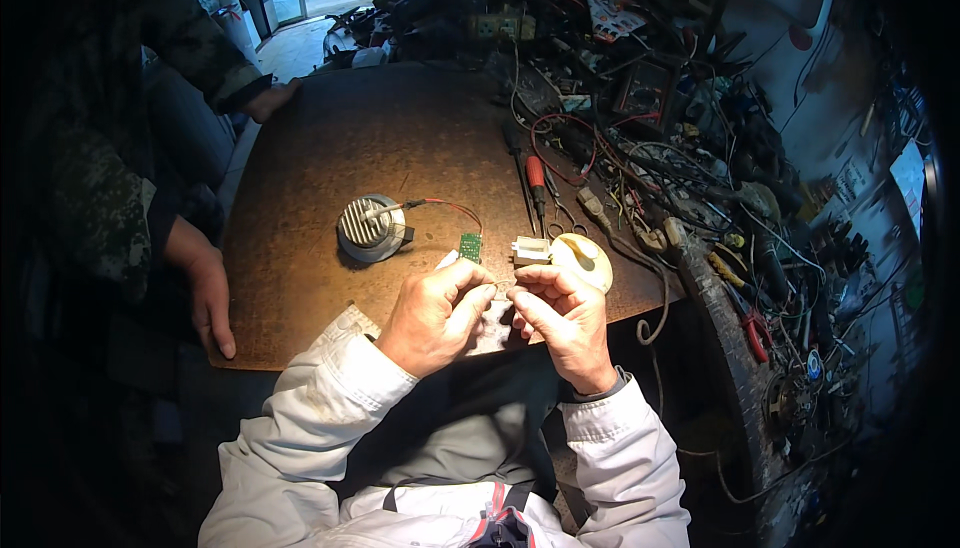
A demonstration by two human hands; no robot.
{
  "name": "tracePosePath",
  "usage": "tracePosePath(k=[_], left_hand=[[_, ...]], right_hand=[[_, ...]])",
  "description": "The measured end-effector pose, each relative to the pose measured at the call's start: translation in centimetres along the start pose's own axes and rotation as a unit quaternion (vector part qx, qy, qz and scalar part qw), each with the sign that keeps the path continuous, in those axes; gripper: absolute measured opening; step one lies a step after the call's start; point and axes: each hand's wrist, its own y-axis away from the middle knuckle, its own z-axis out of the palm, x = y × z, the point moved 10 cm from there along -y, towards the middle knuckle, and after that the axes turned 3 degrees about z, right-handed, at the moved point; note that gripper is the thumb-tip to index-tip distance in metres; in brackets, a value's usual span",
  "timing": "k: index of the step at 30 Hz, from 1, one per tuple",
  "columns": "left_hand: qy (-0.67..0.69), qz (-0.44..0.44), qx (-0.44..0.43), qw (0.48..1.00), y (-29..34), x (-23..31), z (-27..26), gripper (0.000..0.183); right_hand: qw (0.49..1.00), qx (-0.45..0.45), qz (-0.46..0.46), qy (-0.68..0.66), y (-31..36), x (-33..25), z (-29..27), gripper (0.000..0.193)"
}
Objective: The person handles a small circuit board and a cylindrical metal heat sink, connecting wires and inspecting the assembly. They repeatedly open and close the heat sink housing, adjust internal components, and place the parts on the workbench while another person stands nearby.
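Note:
At the table's near edge, my left hand (440, 310) and my right hand (563, 320) are both closed, fingertips pinched and facing each other. A thin wire (503, 282) appears to run between them, its ends hidden by the fingers. Just beyond my left hand lies a small green circuit board (470, 246). Red and dark leads (452, 206) join it to a round lamp (370, 227) with a ribbed metal back, lying face down. Next to my right fingers are a small whitish open box (531, 250) and a round cream-coloured disc (588, 260).
A red-handled screwdriver (536, 180), scissors (566, 220) and a cable plug (592, 204) lie right of centre on the brown table (300, 168). Tangled wires, tools and a multimeter (645, 88) crowd the right side. Another person's hands (205, 283) rest along the left edge.

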Motion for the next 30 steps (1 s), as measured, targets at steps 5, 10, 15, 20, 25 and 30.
tracePosePath(k=[5, 10, 15, 20, 25, 30], left_hand=[[-0.094, 0.112, 0.001, 0.989, 0.1, 2.0, 0.0, 0.01], [-0.09, 0.122, -0.005, 0.988, 0.2, 2.4, 0.2, 0.011], [-0.057, 0.089, -0.017, 0.994, 0.2, 1.6, 0.2, 0.012], [-0.044, 0.059, -0.024, 0.997, 0.3, 1.6, 0.4, 0.012], [-0.067, 0.082, -0.031, 0.994, 0.3, 2.6, 0.5, 0.012], [0.009, 0.042, -0.068, 0.997, 0.4, 1.9, 1.5, 0.012]], right_hand=[[0.999, -0.024, 0.029, 0.021, -0.3, 0.1, 0.5, 0.025], [1.0, -0.026, 0.007, -0.007, -0.1, -0.1, 0.7, 0.026], [0.998, -0.048, 0.0, -0.049, -0.1, 0.4, -0.1, 0.025], [0.998, -0.059, -0.022, -0.01, -0.1, 0.2, 0.0, 0.023], [1.0, -0.018, -0.024, 0.002, 0.2, 0.3, 0.0, 0.019], [0.999, 0.014, -0.038, -0.001, 0.6, 0.1, 0.1, 0.01]])
